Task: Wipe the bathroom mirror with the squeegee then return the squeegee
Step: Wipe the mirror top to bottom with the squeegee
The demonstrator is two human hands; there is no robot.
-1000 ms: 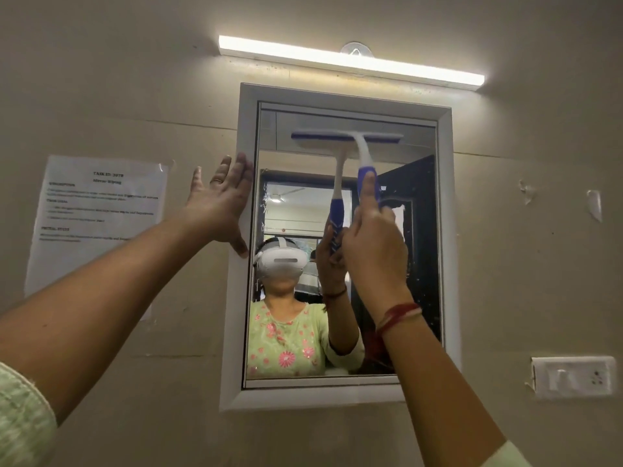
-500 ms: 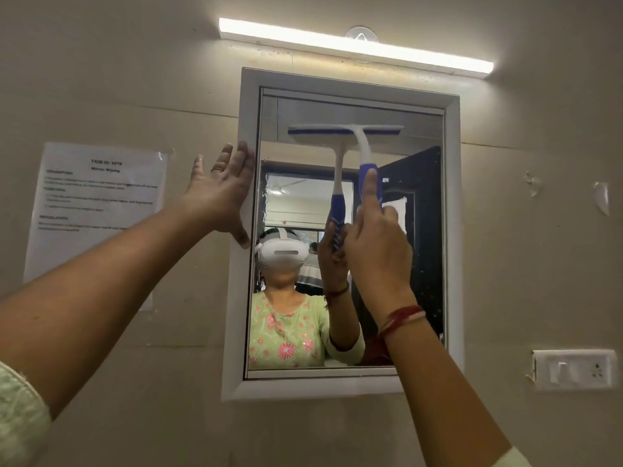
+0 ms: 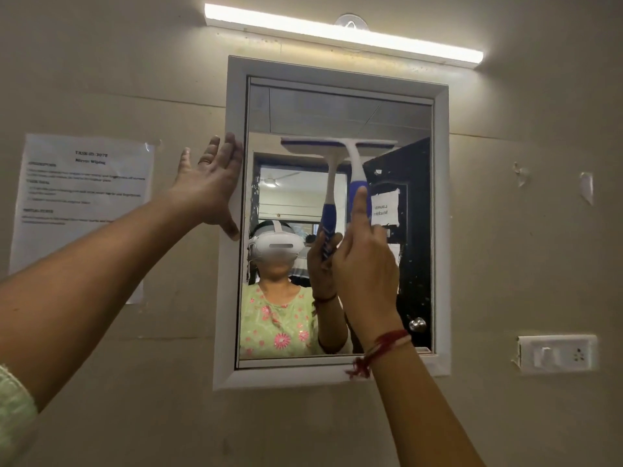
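A white-framed mirror (image 3: 440, 210) hangs on the beige wall. My right hand (image 3: 365, 274) grips the blue handle of a white squeegee (image 3: 354, 153), index finger stretched up along the handle. Its blade lies flat across the glass in the upper middle of the mirror. My left hand (image 3: 209, 188) is flat, its fingers straight, and presses on the wall and the left side of the frame. The mirror reflects a person with a headset and the squeegee.
A tube light (image 3: 340, 33) glows above the mirror. A printed sheet (image 3: 81, 200) is taped to the wall on the left. A white switch plate (image 3: 556, 357) sits at the lower right. Two small tape scraps (image 3: 586, 187) stick to the right wall.
The squeegee blade has slid down the glass from near the mirror's top to its upper middle, my right hand moving down with it. My left hand stays on the frame.
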